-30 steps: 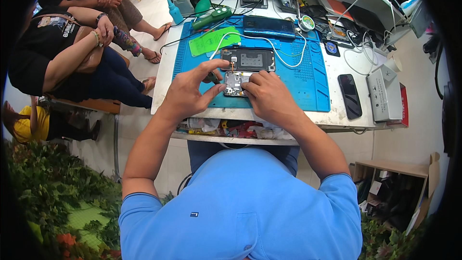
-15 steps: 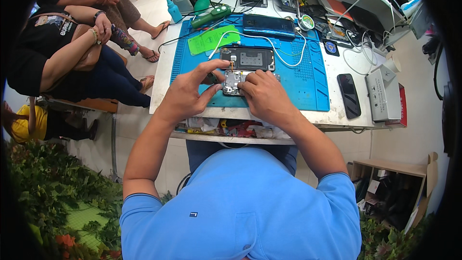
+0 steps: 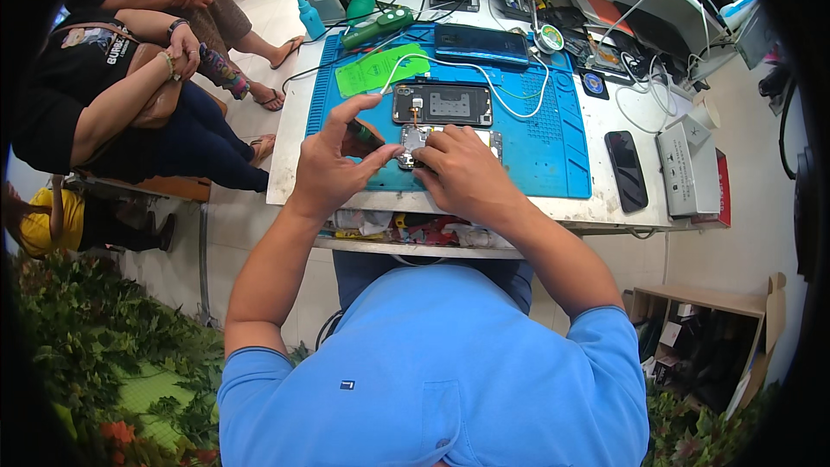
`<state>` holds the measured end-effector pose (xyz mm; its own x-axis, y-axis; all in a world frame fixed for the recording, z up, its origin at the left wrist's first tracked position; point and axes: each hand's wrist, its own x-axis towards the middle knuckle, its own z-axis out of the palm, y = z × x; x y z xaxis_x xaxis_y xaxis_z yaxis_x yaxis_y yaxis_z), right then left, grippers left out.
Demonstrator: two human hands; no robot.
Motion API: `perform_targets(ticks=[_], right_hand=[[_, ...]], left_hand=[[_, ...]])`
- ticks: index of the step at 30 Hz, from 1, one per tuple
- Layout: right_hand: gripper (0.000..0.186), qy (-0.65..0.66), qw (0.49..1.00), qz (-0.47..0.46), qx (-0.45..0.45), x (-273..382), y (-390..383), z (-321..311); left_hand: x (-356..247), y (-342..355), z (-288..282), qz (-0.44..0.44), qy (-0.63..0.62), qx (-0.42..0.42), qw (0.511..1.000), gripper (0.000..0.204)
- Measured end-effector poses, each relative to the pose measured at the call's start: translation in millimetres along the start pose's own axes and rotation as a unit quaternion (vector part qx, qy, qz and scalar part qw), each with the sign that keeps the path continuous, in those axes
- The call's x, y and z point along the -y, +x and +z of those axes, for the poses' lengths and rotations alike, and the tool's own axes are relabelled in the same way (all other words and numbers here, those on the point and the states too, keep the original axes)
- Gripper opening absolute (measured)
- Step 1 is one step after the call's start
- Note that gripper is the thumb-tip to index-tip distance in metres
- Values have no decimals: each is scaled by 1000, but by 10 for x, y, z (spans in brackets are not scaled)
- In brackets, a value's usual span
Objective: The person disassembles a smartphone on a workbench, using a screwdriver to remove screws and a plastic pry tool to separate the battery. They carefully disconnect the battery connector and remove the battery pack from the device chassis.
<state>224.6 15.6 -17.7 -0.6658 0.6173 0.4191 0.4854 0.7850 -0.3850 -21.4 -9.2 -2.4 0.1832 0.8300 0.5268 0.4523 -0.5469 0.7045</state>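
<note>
Opened phone [image 3: 415,136] on blue mat [image 3: 566,143], probably light, stiff, fragile: hold by edges. Left hand [image 3: 331,160] curls round a tool [image 3: 367,133], thumb and forefinger spread; right hand [image 3: 467,171] bunched over phone, pinch unclear.

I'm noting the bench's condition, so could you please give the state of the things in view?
Opened phone: board exposed
Dark phone panel: inner side up
Black phone: lying flat, screen dark
Blue phone: lying flat
White box: open-topped
Left hand: lower fingers around dark green tool, thumb and forefinger apart
Right hand: touching opened phone
</note>
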Motion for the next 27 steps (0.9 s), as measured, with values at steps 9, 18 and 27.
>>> perform_targets(ticks=[9, 18, 27], right_hand=[[11, 37, 996, 48, -59, -270, 140, 31], [18, -80, 987, 124, -71, -959, 317, -114], [15, -35, 997, 58, -27, -365, 37, -318]], left_hand=[[43, 124, 7, -20, -35, -93, 995, 75], [151, 264, 159, -40, -6, -69, 997, 72], [189, 301, 143, -35, 31, -15, 999, 74]])
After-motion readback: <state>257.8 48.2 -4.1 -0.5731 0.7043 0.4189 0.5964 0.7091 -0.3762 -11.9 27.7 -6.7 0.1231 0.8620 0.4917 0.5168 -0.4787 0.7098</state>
